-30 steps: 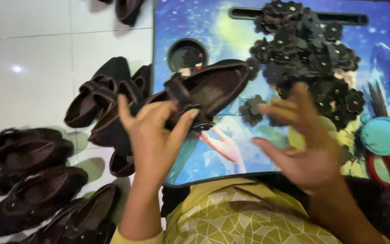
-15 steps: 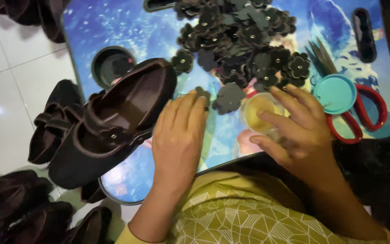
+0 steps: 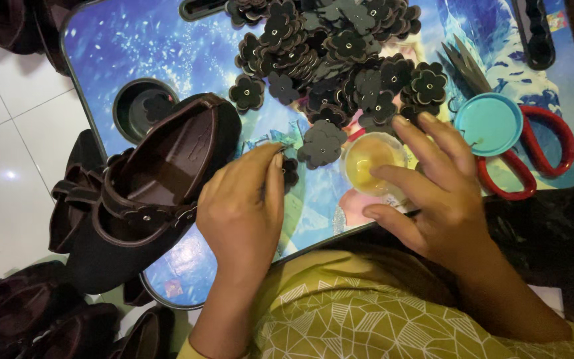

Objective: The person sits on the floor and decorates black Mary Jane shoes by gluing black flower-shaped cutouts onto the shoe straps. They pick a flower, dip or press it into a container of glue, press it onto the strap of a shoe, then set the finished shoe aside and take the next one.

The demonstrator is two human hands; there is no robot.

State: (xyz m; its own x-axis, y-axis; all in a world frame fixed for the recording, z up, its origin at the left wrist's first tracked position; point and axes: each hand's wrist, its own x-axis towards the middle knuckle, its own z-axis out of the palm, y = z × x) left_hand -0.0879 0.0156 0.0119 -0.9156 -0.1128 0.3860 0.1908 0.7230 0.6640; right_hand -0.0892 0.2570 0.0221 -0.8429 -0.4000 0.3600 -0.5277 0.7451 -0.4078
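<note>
Nearest the camera, the person's yellow patterned shirt (image 3: 380, 319) filled the bottom of the view, with both forearms reaching up over the edge of the surface (image 3: 134, 60), a small tray-like top printed in blues.

The left hand (image 3: 244, 213) lay beside the dark brown shoe (image 3: 161, 179), its fingers (image 3: 267, 159) drawn together in a pinch at the tips. They seemed to hold something small and thin, possibly a flower piece or a tool, but it was too small to make out. The right hand (image 3: 433, 193) hovered with fingers spread and loosely curled over a small cup of yellowish liquid (image 3: 370, 163), most likely glue, holding nothing that could be seen.

Judged from this, the step in hand was gluing a trim piece, and the next move would call for a steady touch of glue and a careful placing on the shoe.

The shoe rested partly on the surface and partly over its left edge, sole down, opening up. Its long axis ran diagonally, the toe pointing up and right toward the heap, the strapped heel down and left.

Farther off lay the heap of dark flower-shaped cutouts (image 3: 340, 53), a teal lid (image 3: 489, 123) and red-handled scissors (image 3: 546, 153). More dark shoes (image 3: 28, 319) sat on the white tiled floor (image 3: 8, 146).
</note>
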